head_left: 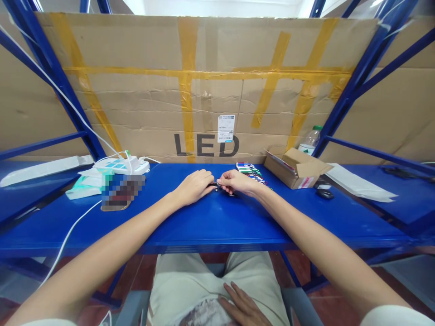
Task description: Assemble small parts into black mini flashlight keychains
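Over the blue table, my left hand [195, 186] is closed, its fingers pinching one end of a small, slim dark object [214, 184]. My right hand [236, 182] meets it from the other side, thumb and fingers pinched at the shiny end. The object's kind is too small to make out. Just under the right fingers, another small dark shiny piece [231, 194] shows, partly hidden. Behind my right hand lies a row of slim, shiny multicoloured sticks that look like pens [249, 169], partly covered by the hand.
An open cardboard box [299, 167], a bottle [311, 140] and a black computer mouse [325, 194] are on the right. At left are a white power strip [122, 165] with cables and a blurred-out item [122, 194]. A third hand [243, 303] rests at the lap.
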`<state>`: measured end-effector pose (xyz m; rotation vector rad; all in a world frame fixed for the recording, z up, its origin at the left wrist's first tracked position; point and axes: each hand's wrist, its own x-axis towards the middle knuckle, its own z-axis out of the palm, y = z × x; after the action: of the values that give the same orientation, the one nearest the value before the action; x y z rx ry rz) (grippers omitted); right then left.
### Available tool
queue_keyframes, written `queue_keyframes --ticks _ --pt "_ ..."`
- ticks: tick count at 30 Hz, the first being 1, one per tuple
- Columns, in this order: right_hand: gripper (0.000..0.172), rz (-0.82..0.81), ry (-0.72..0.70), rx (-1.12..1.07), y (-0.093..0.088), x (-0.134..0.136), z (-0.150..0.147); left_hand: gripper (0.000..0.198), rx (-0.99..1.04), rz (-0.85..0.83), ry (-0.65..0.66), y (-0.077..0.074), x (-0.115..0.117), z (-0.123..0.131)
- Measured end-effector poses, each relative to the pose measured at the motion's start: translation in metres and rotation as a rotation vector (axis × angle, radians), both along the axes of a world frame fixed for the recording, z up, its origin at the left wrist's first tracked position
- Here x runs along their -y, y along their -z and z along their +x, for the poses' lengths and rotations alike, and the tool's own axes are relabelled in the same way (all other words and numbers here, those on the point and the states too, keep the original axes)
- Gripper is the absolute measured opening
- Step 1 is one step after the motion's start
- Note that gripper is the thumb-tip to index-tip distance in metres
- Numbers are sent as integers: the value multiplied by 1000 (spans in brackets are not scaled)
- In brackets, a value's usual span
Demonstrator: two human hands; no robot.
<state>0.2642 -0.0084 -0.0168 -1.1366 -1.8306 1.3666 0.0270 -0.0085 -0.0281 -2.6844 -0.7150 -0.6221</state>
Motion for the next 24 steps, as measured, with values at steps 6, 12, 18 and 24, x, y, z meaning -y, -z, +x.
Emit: queue_keyframes --ticks 6,12,18,24 --pt "53 15 -5 -108 1 -4 -4 31 77 37 -14 -2 1 -4" --pt "54 65 72 -217 8 1 -9 31 143 75 -40 -1 4 -5" --pt "51 83 76 -215 9 6 -6 30 188 85 -39 -1 9 -2" --pt "55 -10 77 -239 7 13 -9 30 206 91 -21 -3 12 -3"
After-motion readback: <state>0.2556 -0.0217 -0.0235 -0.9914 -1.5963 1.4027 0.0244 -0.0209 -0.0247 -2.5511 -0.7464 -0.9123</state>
